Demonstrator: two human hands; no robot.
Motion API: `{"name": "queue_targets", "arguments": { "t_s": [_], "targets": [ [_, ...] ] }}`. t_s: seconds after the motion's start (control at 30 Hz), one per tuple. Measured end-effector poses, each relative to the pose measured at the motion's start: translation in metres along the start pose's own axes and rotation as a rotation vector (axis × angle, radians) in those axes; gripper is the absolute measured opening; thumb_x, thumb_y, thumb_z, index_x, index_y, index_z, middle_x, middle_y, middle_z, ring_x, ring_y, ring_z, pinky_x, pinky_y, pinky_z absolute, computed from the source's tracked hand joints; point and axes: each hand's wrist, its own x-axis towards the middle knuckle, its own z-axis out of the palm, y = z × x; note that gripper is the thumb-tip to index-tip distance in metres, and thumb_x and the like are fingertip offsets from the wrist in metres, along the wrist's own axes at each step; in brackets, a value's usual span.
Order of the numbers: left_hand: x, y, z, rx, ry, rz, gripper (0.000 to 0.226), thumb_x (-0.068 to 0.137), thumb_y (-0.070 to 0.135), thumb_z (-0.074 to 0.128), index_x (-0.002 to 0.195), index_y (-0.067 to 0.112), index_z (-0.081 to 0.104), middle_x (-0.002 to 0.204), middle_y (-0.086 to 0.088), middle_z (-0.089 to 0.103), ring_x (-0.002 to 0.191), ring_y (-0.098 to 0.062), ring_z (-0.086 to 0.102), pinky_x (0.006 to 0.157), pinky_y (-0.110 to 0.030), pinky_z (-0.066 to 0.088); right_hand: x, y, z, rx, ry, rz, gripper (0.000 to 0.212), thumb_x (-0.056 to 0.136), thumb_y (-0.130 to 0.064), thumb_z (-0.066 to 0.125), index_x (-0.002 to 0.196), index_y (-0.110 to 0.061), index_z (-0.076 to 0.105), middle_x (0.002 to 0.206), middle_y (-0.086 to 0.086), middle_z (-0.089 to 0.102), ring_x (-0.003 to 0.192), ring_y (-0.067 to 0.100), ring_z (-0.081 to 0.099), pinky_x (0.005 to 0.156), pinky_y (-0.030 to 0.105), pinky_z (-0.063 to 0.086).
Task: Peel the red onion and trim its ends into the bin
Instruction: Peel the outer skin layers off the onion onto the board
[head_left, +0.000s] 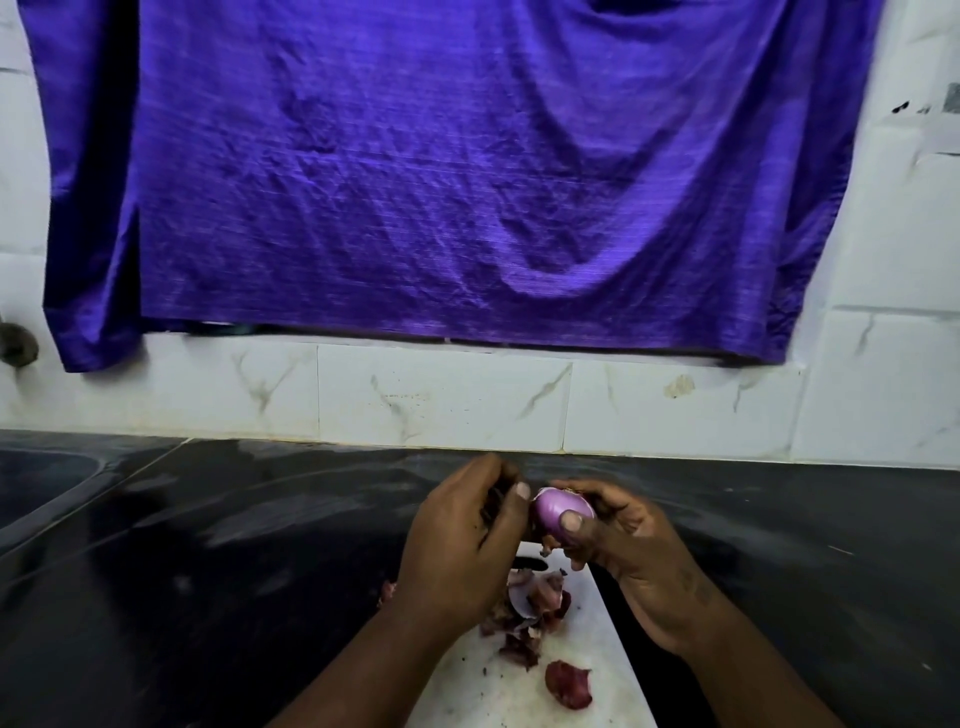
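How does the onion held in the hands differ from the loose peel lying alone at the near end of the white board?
The onion is rounded, smooth and pale purple; the loose peel is a thin, curled, dark red scrap. The onion is held up between the left hand and right hand; the peel lies untouched on the white board. Both show reddish-purple onion colouring.

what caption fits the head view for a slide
Both hands peel a red onion over a white board strewn with skins.
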Motion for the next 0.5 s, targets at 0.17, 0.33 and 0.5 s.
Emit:
{"name": "queue_targets", "arguments": {
  "t_s": [0.17, 0.33, 0.5],
  "targets": [
    [0.0003, -0.0008, 0.0011, -0.04, -0.045, 0.041, 0.009, 0.101, 0.035, 0.063, 0.102, 0.028, 0.068, 0.097, 0.013, 0.068, 0.089, -0.01, 0.068, 0.072, -0.041, 0.059, 0.0001, -0.0011, -0.0026, 0.025, 0.007, 0.011, 0.058, 0.062, -0.039, 0.094, 0.11, -0.014, 0.073, 0.109, 0.019, 0.074, 0.082, 0.031, 0.069, 0.064, 0.036, 0.051],
    [0.0004, -0.0017, 0.0008, 0.11, 0.016, 0.079, 0.011, 0.101, 0.022, 0.06, 0.091, 0.025, 0.06, 0.087, 0.012, 0.062, 0.08, -0.011, 0.06, 0.065, -0.035, 0.051, 0.0005, -0.0005, -0.002, 0.03, -0.016, 0.009, 0.059, 0.054, -0.042, 0.098, 0.099, -0.014, 0.073, 0.103, 0.019, 0.074, 0.079, 0.029, 0.069, 0.062, 0.035, 0.051],
    [0.0001, -0.0029, 0.0008, 0.154, 0.045, 0.002, 0.016, 0.103, 0.02, 0.057, 0.09, 0.03, 0.055, 0.088, 0.016, 0.061, 0.082, -0.006, 0.058, 0.063, -0.026, 0.048, -0.0009, -0.0007, -0.0041, 0.041, -0.117, 0.029, 0.057, 0.058, -0.037, 0.097, 0.104, -0.012, 0.073, 0.104, 0.017, 0.071, 0.082, 0.029, 0.068, 0.062, 0.033, 0.052]
  ]
}}
